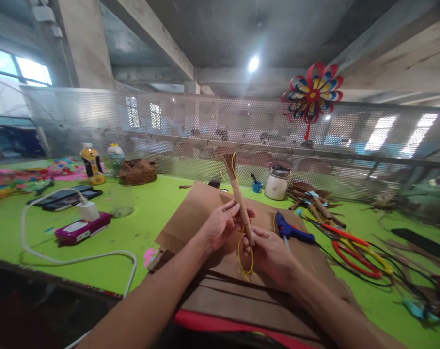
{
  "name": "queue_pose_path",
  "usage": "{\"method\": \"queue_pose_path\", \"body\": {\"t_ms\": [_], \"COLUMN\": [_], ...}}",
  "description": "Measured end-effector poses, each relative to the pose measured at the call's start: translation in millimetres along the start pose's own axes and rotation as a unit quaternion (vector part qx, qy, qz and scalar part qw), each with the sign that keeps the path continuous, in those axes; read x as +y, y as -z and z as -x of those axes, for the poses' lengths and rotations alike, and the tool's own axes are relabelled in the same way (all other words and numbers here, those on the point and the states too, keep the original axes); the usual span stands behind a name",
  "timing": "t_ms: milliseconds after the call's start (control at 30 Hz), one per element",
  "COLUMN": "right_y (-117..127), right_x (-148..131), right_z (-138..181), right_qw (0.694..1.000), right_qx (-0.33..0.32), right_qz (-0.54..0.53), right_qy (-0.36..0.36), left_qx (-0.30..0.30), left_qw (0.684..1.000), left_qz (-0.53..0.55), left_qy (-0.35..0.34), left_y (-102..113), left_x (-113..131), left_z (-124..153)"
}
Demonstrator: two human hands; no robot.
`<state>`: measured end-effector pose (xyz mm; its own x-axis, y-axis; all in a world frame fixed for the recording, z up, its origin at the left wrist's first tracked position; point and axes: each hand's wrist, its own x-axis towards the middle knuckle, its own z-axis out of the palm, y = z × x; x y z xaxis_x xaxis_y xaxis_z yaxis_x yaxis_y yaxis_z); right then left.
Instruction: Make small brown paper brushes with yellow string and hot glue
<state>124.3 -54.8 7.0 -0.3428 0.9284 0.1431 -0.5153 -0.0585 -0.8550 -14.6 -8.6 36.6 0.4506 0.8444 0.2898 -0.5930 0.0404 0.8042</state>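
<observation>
Upright and slightly tilted, a rolled brown paper tube [240, 206] stands between my two hands, with a bundle of thin brown strips [229, 165] fanning from its top. Yellow string [246, 274] loops out near the strips and dangles below the tube. The fingers of my left hand [222, 225] close around the tube's middle. Lower down, my right hand [269, 249] pinches the tube's bottom end. Beneath both hands lie sheets of brown paper [191, 213]. A blue glue gun [292, 230] rests on the paper, right of my right hand.
At right are red-handled scissors [354, 261], black cables and brown scraps [310, 196]. A white jar [277, 183] stands behind. On the left are a purple power strip [82, 229] with a white cable, phones [69, 198], a clear cup [122, 201] and a yellow bottle [92, 165]. Metal mesh [205, 140] borders the table.
</observation>
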Motion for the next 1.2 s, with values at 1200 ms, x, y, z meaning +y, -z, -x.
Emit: {"method": "queue_pose_path", "body": {"t_ms": [1200], "right_y": [4.4], "right_x": [8.2], "right_z": [-4.6], "right_qw": [0.994], "right_qx": [0.060], "right_qz": [0.076], "right_qy": [-0.048], "left_qx": [0.074], "left_qw": [0.992], "left_qz": [-0.003], "left_qy": [-0.101], "left_y": [-15.0], "left_x": [-7.4], "left_z": [-3.8]}}
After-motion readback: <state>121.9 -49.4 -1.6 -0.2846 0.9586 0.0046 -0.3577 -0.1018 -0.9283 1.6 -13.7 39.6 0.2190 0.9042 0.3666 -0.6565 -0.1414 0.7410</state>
